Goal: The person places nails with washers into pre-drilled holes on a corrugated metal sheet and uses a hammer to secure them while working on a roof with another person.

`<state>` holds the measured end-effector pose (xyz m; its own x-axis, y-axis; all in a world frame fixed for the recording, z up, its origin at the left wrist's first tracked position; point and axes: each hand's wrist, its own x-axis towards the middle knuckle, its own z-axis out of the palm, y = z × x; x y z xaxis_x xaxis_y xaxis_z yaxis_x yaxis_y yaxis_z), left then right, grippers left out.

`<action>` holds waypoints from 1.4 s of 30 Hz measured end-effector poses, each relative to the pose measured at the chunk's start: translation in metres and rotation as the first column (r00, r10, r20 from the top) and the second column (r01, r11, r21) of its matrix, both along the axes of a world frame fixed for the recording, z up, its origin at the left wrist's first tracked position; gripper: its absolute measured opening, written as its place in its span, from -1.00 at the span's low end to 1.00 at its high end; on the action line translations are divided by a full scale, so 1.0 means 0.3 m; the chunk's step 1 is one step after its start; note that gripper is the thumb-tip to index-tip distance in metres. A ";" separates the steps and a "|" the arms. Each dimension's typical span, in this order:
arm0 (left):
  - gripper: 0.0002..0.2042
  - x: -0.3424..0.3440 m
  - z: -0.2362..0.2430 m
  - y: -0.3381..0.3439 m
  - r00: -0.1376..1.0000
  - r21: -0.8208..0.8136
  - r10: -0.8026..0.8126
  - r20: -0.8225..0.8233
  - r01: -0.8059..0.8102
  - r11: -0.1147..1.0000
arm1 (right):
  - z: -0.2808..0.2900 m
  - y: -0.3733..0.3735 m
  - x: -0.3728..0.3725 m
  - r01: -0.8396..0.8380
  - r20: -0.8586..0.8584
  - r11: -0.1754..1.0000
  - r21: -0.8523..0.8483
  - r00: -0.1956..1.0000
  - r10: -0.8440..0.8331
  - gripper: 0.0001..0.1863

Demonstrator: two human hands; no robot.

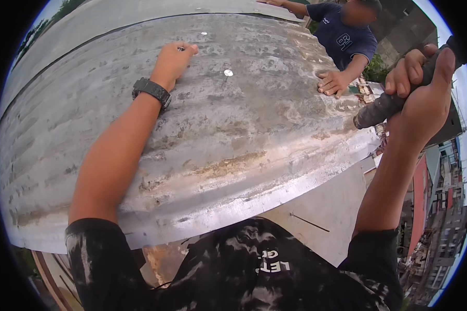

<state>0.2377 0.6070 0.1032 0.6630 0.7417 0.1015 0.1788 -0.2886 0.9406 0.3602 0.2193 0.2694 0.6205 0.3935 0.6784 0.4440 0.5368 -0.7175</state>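
My left hand [173,63], a black watch on its wrist, rests on a weathered grey corrugated metal sheet [254,114]. Its fingers are closed in a pinch; a small dark and shiny bit shows at them, too small to name. Raised at the right, my right hand [423,93] is wrapped round the thick black handle [381,110] of a tool. The handle slants down toward the sheet's right edge, and the tool's upper end is lost in the dark rim. Two round, shiny roofing nail heads [228,73] [204,33] dot the sheet beyond my left hand.
A co-worker [345,36] in a dark blue shirt leans at the far right edge, one hand [333,83] flat on the sheet. The sheet's bent front edge [275,194] runs before my chest. Lower buildings [438,207] show far below at right. Another paler sheet [140,13] lies beyond.
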 end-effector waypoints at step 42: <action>-0.76 0.001 -0.012 0.003 0.996 -0.129 0.017 0.085 -0.006 0.992 | -0.107 0.028 -0.078 0.212 0.073 0.860 -0.464 0.977 -0.201 -0.61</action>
